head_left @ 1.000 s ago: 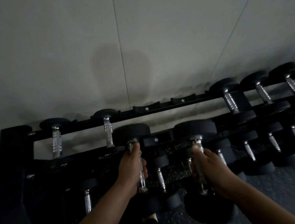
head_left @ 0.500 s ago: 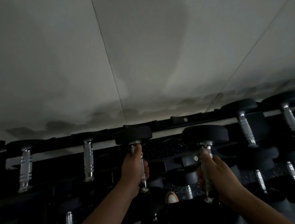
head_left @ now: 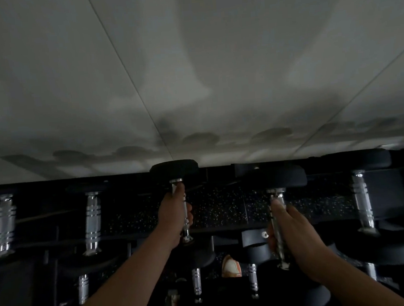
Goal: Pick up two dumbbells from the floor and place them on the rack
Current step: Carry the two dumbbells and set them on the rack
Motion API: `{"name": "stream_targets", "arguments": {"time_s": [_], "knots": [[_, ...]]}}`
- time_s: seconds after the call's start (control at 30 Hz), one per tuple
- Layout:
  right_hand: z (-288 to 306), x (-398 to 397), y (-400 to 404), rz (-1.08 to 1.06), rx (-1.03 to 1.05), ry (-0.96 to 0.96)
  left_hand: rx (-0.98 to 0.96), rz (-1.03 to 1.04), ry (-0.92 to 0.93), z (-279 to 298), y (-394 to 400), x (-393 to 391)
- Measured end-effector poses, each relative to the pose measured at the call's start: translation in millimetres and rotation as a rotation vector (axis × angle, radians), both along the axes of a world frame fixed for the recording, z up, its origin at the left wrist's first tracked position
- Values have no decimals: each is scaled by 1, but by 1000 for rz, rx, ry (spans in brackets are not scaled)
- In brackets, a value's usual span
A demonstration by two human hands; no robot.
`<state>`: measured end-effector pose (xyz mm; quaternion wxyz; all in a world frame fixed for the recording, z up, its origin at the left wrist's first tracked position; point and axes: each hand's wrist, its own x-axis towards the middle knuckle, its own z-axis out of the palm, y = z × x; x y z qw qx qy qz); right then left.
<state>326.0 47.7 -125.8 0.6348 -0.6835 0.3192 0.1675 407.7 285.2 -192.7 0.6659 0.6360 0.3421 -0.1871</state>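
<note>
My left hand grips the chrome handle of a black dumbbell, whose far head sits level with the back rail of the black rack. My right hand grips the handle of a larger black dumbbell, held over the top tier to the right of the first. Both dumbbells point away from me, across the top tier. Their near heads are mostly hidden in the dark below my wrists.
Two chrome-handled dumbbells rest on the top tier at left, another at right. Lower tiers hold several more dumbbells. A shoe shows through the rack on the speckled floor. A pale wall rises behind.
Both hands have carried their dumbbells up and forward, from in front of the lower tiers to over the top tier. The view has closed in on the rack.
</note>
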Motion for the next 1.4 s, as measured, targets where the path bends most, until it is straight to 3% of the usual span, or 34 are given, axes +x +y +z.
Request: {"name": "stream_targets", "arguments": {"time_s": [0.7, 1.4], "knots": [[-51, 55, -1, -4, 3, 88, 13, 23, -34, -18, -6, 2], [-87, 56, -19, 9, 2, 79, 30, 37, -59, -22, -7, 0]]}}
